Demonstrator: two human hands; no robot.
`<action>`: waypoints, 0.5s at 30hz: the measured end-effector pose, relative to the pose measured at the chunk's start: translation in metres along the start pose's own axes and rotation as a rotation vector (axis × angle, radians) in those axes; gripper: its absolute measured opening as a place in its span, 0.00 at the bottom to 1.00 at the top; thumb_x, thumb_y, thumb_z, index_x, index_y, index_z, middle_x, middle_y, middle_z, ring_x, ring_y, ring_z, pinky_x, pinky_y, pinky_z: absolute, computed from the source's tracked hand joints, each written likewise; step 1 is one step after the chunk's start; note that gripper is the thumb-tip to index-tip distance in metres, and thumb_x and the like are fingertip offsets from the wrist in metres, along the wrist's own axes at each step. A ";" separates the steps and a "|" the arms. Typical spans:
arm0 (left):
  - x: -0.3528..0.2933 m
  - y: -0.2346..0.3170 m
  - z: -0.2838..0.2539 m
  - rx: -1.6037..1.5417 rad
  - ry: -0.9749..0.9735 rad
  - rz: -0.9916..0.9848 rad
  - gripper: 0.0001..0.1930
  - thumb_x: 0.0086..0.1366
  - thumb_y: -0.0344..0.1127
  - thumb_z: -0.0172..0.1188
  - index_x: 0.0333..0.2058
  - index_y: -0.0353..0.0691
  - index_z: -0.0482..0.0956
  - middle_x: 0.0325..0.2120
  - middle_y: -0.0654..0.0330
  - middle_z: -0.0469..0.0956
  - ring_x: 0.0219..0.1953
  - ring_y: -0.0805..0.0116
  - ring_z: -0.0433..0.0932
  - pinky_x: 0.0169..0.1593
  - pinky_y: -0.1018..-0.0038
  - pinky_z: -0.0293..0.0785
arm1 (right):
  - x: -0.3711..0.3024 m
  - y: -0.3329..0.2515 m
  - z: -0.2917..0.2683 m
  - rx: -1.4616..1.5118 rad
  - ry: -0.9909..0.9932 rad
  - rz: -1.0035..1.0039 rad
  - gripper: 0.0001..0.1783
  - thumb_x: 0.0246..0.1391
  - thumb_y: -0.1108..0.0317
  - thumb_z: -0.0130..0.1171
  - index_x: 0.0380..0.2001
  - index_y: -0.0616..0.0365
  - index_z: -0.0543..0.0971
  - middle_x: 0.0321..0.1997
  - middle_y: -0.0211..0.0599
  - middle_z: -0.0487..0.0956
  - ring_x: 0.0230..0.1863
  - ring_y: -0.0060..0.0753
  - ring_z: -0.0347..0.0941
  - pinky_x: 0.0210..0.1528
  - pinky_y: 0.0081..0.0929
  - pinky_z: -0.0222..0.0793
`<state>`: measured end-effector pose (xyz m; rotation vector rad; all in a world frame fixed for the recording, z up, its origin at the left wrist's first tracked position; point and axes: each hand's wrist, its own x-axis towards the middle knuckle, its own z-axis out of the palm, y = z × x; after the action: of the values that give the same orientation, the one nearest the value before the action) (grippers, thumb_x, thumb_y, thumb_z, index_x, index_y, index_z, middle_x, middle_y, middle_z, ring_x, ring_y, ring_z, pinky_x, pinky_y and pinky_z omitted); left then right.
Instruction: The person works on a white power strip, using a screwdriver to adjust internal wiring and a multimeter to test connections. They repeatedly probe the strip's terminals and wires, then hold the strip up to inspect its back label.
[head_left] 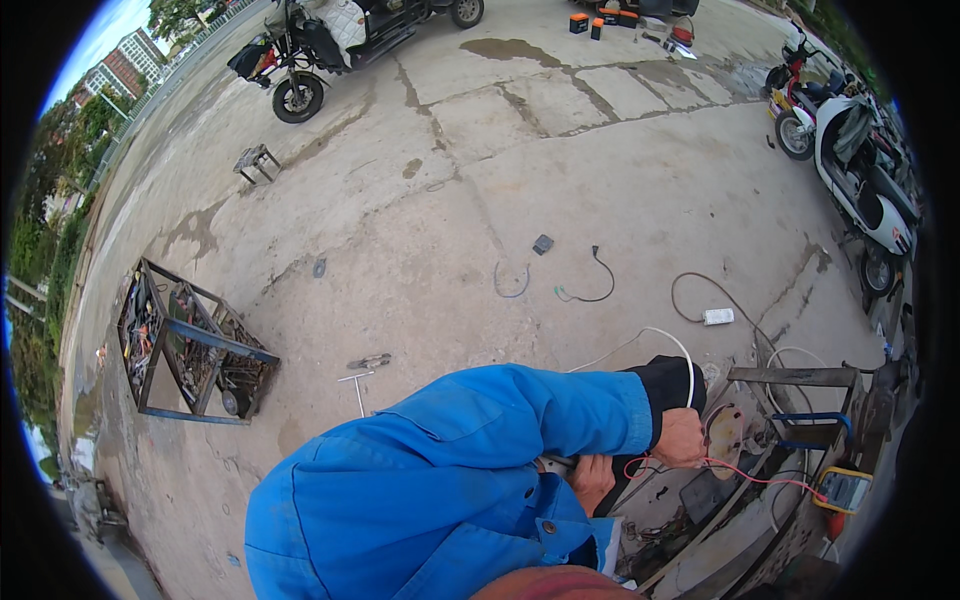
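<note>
The left hand (682, 438) was curled at the end of its blue sleeve (520, 415), its grip pinched on a red wire (740, 472), though the fingertips themselves were turned away from me. The right hand (594, 482) sat just nearer and to the left of it, half hidden under the left forearm; it seemed closed around a pale, slim tool (553, 463), but whether that grip was tight or loose I could not tell. From the left hand's pinch the red wire ran away to the right, sagging a little, toward a yellow meter (843, 490) resting on the cluttered worktop (720, 545). So the wire's long axis lay left to right, with the left hand at its near-left end and the meter well apart at the far-right end. Just right of the left hand stood a round pale metal part (724, 436), almost touching the knuckles. A white cable (668, 340) looped over the black cuff and off across the concrete floor (450, 200). Farther left stood a blue metal rack (190, 350) of scrap, and parked scooters (850, 150) lined the far right.
</note>
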<state>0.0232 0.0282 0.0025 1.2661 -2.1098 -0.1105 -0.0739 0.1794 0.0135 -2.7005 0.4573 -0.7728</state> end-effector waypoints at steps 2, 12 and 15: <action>0.000 0.000 0.001 0.003 0.004 0.003 0.21 0.73 0.51 0.60 0.24 0.45 0.85 0.21 0.55 0.85 0.26 0.49 0.86 0.31 0.52 0.80 | 0.000 0.000 0.001 0.003 -0.001 0.001 0.18 0.50 0.72 0.70 0.46 0.63 0.83 0.40 0.51 0.82 0.41 0.62 0.80 0.34 0.51 0.79; 0.001 0.001 0.001 -0.010 -0.010 -0.005 0.22 0.74 0.52 0.59 0.23 0.46 0.85 0.20 0.54 0.84 0.25 0.49 0.86 0.30 0.52 0.79 | -0.001 0.002 -0.001 0.017 -0.004 0.002 0.19 0.50 0.71 0.70 0.47 0.63 0.83 0.41 0.51 0.82 0.42 0.62 0.80 0.35 0.50 0.79; 0.001 0.000 0.003 0.001 -0.012 0.002 0.23 0.74 0.52 0.59 0.23 0.46 0.85 0.20 0.54 0.84 0.25 0.49 0.86 0.30 0.52 0.79 | -0.002 0.002 -0.001 0.018 -0.003 0.004 0.19 0.50 0.71 0.70 0.47 0.63 0.83 0.41 0.51 0.82 0.42 0.62 0.80 0.35 0.50 0.79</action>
<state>0.0209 0.0264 0.0011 1.2671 -2.1215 -0.1159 -0.0764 0.1783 0.0131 -2.6826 0.4530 -0.7673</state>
